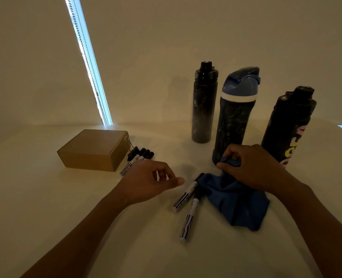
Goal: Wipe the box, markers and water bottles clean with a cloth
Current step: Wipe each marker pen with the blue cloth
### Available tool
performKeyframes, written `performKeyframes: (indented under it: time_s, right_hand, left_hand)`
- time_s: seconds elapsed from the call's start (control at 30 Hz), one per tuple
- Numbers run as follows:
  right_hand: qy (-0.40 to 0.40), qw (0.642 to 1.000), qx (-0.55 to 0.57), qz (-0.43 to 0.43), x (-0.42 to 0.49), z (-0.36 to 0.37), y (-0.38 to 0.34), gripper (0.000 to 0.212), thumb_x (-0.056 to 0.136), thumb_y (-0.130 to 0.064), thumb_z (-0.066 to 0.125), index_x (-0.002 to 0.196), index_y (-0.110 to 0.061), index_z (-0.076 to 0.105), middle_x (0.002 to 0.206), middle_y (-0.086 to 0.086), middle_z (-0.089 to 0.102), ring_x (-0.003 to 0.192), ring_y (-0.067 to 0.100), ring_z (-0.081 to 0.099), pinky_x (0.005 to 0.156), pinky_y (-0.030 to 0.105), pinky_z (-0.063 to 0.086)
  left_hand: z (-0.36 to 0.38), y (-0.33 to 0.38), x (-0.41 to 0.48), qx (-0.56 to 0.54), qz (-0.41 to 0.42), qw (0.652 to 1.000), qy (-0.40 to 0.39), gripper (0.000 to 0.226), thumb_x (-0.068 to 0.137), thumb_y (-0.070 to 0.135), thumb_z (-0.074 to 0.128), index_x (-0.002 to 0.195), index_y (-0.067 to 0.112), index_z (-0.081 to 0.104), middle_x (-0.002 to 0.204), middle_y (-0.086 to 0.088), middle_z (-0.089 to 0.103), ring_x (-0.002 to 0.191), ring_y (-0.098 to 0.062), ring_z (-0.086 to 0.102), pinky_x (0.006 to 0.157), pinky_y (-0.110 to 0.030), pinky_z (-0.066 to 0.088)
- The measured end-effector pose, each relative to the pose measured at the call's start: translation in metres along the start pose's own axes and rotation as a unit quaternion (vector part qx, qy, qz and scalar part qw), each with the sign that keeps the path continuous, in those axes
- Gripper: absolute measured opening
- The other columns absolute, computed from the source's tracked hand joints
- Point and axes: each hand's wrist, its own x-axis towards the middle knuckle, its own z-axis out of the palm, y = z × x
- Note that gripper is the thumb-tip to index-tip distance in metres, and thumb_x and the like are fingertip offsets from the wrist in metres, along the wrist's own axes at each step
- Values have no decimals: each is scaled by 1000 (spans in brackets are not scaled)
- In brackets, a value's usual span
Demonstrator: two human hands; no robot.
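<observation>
Pale tabletop (45, 193): I log two markers (185, 194), lengthwise toward me, between slack, empty left hand (148, 179) and right hand (252, 165) pinching cloth (238, 205); left looks nearer.

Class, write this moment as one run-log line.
right hand: grips cloth | left hand: holds nothing | two markers: at cloth's edge | other markers: by box | bottles: three, upright
</observation>
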Motion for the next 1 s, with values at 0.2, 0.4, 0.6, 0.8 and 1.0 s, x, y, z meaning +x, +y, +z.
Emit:
performKeyframes:
  time_s: [0.2,0.4,0.6,0.8,1.0]
  right_hand:
    - [-17,999,45,-10,-7,-4,-7,22,82,-57,68,97,-42,60,76,-18,66,71,-2,62,68,22,55]
    - [-56,989,138,-27,-9,-6,-14,25,88,-31,67,106,-46,60,93,-18,69,88,0,66,82,28,58]
    - [25,988,128,-88,-10,-7,-23,19,86,-33,74,97,-40,60,91,-18,66,80,2,65,71,26,58]
    - [105,978,120,-137,-6,-4,-27,15,89,-30,73,100,-30,61,99,-15,61,87,7,62,75,24,53]
    - [127,963,177,-162,-5,0,-37,15,95,-17,66,108,-21,71,106,-9,66,96,6,64,84,19,52]
  left_hand:
    - [2,9,-3,15,14,997,-75,41,74,78,73,89,41,74,80,16,69,67,0,62,59,-16,46]
    - [-4,-13,-1,34,10,999,34,17,88,56,72,89,39,73,84,18,67,71,-6,64,64,-30,54]
    - [4,-7,4,134,-8,990,47,49,78,88,58,100,45,67,87,23,64,84,5,58,72,-22,51]
    - [1,-15,4,102,26,986,126,32,90,71,61,93,41,72,82,23,64,72,-1,59,59,-23,47]
    - [-7,9,-1,-14,157,957,242,14,93,45,76,100,32,77,86,20,67,77,-11,65,65,-30,53]
